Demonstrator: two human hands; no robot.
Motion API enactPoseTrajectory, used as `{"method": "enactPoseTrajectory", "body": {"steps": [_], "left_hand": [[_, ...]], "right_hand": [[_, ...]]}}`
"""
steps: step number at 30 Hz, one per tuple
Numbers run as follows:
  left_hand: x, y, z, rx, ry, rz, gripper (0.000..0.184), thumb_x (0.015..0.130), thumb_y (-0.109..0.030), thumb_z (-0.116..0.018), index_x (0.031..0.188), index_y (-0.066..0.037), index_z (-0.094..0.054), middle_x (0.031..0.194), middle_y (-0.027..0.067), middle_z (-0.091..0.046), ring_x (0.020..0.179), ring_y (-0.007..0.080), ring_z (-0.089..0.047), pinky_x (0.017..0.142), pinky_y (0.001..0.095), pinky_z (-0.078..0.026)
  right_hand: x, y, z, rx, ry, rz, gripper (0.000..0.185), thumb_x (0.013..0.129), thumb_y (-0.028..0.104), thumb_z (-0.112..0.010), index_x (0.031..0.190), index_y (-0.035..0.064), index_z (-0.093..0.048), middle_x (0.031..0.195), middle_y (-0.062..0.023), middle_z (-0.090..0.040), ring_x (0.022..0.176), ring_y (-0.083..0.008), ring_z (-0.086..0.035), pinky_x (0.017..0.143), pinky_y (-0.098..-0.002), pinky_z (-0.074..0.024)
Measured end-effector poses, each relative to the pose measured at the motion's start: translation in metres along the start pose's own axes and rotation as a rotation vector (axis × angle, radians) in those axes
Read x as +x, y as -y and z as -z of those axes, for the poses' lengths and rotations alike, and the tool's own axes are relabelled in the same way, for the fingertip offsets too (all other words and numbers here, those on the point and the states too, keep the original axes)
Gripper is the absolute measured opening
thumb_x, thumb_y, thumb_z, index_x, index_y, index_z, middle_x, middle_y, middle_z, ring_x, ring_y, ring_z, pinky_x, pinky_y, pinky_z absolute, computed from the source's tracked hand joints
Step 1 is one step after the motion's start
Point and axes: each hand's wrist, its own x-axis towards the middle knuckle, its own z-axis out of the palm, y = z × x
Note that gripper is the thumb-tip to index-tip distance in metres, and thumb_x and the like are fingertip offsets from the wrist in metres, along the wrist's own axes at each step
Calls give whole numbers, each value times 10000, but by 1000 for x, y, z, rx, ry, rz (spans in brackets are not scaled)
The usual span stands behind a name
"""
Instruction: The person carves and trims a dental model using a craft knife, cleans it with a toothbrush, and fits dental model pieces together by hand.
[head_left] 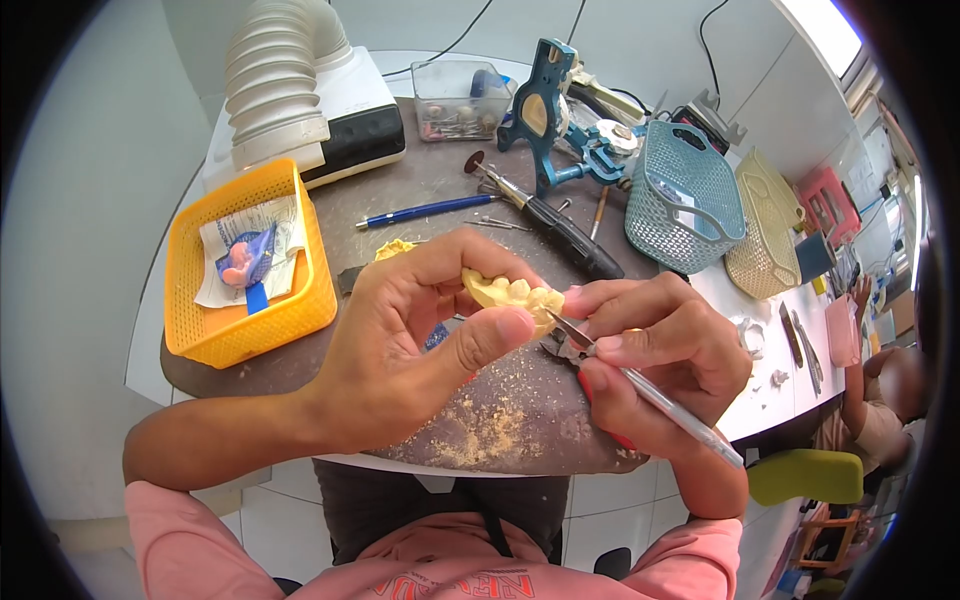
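My left hand [410, 345] holds a yellow plaster dental cast [508, 293] between thumb and fingers, with its row of teeth showing. In my right hand [668, 345] is a craft knife [682, 416], gripped like a pen, its blade tip at the right end of the cast. My right fingertips are close beside that end; whether they touch it I cannot tell. Below both hands, pale yellow shavings [480, 425] are scattered over the brown work mat [350, 385]. Another yellow piece [395, 249] lies behind my left hand, partly hidden.
On the left stands a yellow basket [255, 345] with a bagged pink piece. Behind lie a blue pen [430, 211] and a black rotary handpiece [570, 238]. A blue articulator [545, 110], a clear box [450, 85] and a teal basket [685, 190] stand farther back. Another person [880, 400] sits at right.
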Motion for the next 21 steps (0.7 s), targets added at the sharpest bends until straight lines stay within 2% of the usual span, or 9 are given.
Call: {"method": "enactPoseTrajectory", "body": {"steps": [5,11,13,14,20,21], "left_hand": [[0,1,-1,-51,5,29,319,980,-243,-635,1182,-11,-548,1162,127,-644,1095,138,-595,964,297,-465],[0,1,0,-141,20,83,347,979,-282,-643,1201,-34,-549,1131,70,-633,1034,89,-586,889,253,-471],[1,1,-3,-244,-13,82,238,984,-151,-633,1152,9,-578,1072,51,-623,994,87,-586,885,238,-474],[1,1,-2,-244,-14,81,238,984,-151,-633,1152,9,-578,1072,51,-623,994,87,-586,885,238,-474],[1,1,-2,-245,-15,61,243,972,-158,-654,1141,1,-583,1061,55,-630,1001,84,-589,882,242,-481],[0,0,-1,-161,-40,53,266,960,-153,-667,1160,-6,-573,1087,66,-625,1019,103,-602,899,262,-500]], "right_hand": [[1,-2,0,-19,2,27,216,710,-127,-740,867,-34,-624,824,-172,-665,850,-286,-735,706,-332,-599],[-1,-4,-2,-24,-15,34,222,691,-129,-739,851,-29,-622,814,-162,-659,836,-285,-737,686,-323,-593],[-1,-2,-1,-63,-10,15,219,684,-132,-733,839,-25,-622,810,-157,-656,833,-289,-738,682,-322,-591],[0,-3,-1,-63,-9,15,219,684,-132,-733,839,-25,-622,810,-157,-656,833,-289,-738,682,-322,-591],[-3,-4,4,-6,3,36,237,686,-133,-728,871,-35,-614,822,-155,-650,845,-295,-726,781,-393,-608],[-3,-3,4,-11,-34,33,243,692,-131,-727,885,-40,-611,840,-158,-651,855,-295,-722,803,-410,-607]]}}
